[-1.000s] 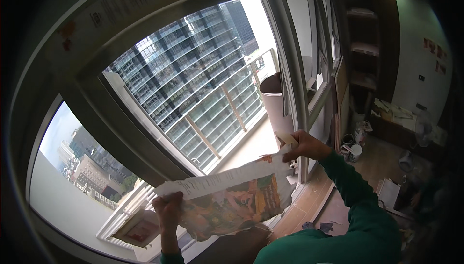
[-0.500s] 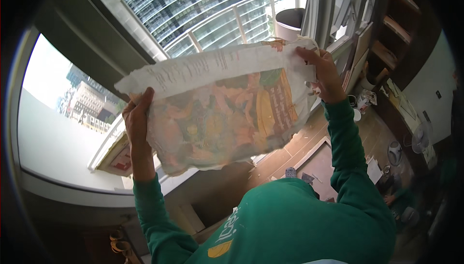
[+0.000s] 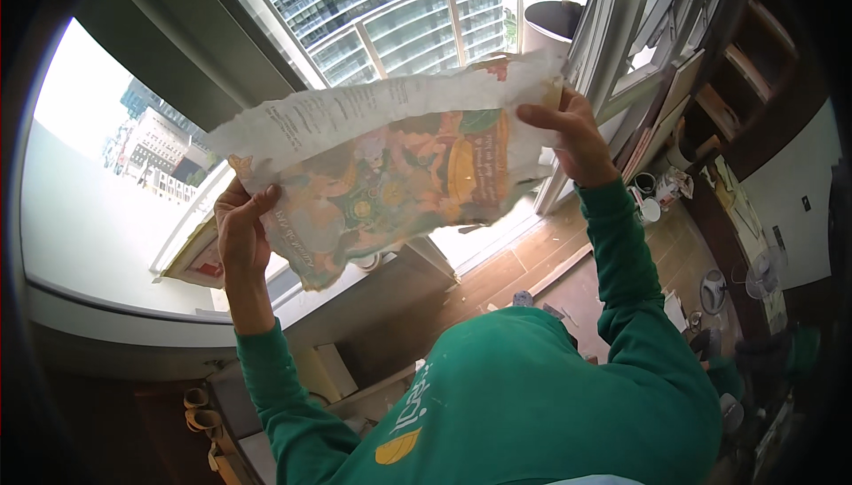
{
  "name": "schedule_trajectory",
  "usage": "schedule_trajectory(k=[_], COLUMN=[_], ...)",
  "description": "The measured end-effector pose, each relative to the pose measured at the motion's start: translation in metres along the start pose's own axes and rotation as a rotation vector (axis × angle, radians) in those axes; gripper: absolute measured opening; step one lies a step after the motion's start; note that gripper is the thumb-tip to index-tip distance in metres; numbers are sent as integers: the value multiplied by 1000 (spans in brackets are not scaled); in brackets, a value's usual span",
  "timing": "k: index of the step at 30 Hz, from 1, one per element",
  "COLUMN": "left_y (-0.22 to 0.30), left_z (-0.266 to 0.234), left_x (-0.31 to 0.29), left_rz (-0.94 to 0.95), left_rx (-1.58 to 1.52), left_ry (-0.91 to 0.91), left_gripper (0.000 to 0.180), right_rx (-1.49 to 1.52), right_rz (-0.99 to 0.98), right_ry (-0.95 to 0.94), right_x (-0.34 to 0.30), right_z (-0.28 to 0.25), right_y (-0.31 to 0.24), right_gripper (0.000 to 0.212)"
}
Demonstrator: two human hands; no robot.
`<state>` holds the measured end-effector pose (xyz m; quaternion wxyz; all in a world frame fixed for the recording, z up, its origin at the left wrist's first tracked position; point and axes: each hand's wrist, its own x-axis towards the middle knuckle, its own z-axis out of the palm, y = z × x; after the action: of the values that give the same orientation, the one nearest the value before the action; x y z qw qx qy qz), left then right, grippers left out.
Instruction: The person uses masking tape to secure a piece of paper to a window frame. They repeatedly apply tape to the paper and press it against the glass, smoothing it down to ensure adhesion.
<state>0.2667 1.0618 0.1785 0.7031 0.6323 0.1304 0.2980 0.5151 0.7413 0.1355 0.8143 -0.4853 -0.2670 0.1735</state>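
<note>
Left hand (image 3: 244,223) at the left of the frame pinches the near end of a printed sheet (image 3: 382,170), thumb on the face, fingers mostly hidden behind it. Right hand (image 3: 572,130), right of centre, grips the opposite end the same way. The sheet hangs in the air at the middle of the frame, slanting up toward the right, its coloured side turned to the wearer.

It looks thin and limp, with ragged edges, which is probably why 2 hands hold it: a grip at each end spreads it, while the unsupported lower edge droops and ripples. Both green sleeves (image 3: 612,245) reach well forward, so the sheet is clear of the wearer's body.

Behind it, at the top, a balcony railing (image 3: 454,19) stands beside a pale bin (image 3: 546,41). Daylight from there seems to make the sheet look translucent. Wooden flooring (image 3: 497,285) shows below right.
</note>
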Motion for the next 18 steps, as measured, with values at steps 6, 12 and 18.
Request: schedule_trajectory(k=[6, 12, 18], left_y=[-26, -40, -45], left_z=[-41, -42, -52], left_x=[7, 11, 8], left_rz=[346, 190, 325], left_rx=[507, 37, 59], left_ry=[-3, 9, -90], left_gripper=[23, 29, 22], right_rx=[-35, -134, -274], right_rz=[-73, -140, -158], right_ry=[-113, -214, -274], right_x=[15, 12, 8], right_z=[-19, -30, -42], right_y=[31, 16, 10], right_gripper=[20, 23, 18])
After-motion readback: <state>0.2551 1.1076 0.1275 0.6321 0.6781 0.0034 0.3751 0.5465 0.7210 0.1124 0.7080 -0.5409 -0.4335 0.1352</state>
